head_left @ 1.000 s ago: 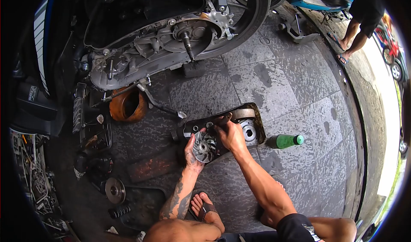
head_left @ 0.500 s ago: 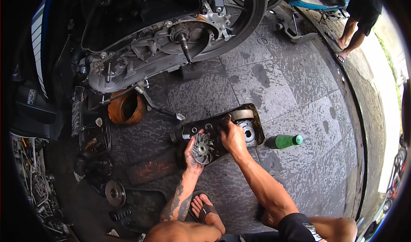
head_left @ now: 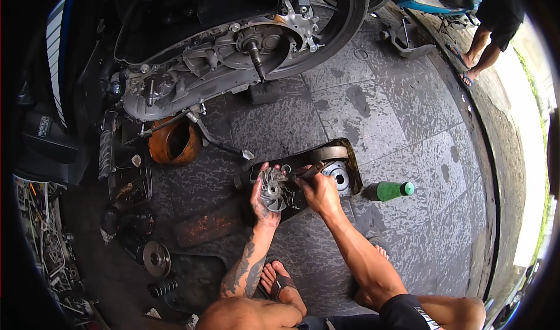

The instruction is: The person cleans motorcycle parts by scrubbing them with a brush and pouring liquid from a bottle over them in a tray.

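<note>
My left hand is closed around the edge of a silvery finned fan pulley, its blades turned up toward me. Just to its right, my right hand pinches a short brown tool; its working end is hidden by the fingers, so I cannot tell its kind. Both hands hover over a long dark tray. Inside the tray's right end lie a pale metal ring and a round metal part with a central hole.
A green bottle stands right of the tray. Ahead is a scooter's opened engine case with a protruding shaft. An orange-brown container sits left, a metal disc lower left. Another person's legs are at upper right.
The fan pulley has risen slightly and shifted a little left in my left hand. My right hand has turned, and the brown tool now shows above its fingers. The view has shifted slightly.
</note>
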### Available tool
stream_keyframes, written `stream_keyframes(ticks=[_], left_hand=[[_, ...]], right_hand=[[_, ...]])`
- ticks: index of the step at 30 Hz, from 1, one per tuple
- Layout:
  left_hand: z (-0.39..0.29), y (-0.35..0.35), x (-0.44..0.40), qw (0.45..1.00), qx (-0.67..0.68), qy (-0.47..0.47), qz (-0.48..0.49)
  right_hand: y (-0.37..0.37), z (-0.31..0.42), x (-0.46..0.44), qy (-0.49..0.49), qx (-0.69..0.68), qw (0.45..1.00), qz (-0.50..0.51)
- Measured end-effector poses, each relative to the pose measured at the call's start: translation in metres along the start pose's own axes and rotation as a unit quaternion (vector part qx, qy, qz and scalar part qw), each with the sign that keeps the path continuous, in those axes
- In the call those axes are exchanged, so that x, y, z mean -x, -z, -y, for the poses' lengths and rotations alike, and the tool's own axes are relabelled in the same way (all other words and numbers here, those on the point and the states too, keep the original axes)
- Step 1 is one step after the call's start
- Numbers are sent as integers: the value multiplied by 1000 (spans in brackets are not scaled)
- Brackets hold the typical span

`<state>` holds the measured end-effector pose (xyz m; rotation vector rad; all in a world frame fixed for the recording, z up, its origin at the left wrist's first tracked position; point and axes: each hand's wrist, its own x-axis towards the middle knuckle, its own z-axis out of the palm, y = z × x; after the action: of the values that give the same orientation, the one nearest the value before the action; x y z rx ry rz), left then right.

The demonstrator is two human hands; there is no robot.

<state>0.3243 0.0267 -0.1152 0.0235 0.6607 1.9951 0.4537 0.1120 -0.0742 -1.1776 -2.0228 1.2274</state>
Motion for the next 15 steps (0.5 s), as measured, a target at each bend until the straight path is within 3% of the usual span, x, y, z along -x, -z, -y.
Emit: stream_keyframes(ticks=[3, 5, 8, 11, 13, 15], left_hand=[[1, -1, -3, 999, 19, -10, 33], [-1, 0, -3, 1000, -12, -25, 4], [2, -1, -6, 998, -33, -54, 16], [4, -4, -5, 990, -107, -88, 7], [3, -3, -4, 994, -77, -78, 18], [5, -3, 1, 997, -53, -60, 21]], right_hand=[[0, 2, 7, 37, -43, 998, 30], [9, 4, 4, -37, 41, 997, 51], [11, 18, 8, 11, -104, 994, -7], [1, 16, 10, -22, -21, 999, 41], [7, 17, 1, -27, 5, 998, 56], [7, 23, 13, 15, -85, 996, -6]])
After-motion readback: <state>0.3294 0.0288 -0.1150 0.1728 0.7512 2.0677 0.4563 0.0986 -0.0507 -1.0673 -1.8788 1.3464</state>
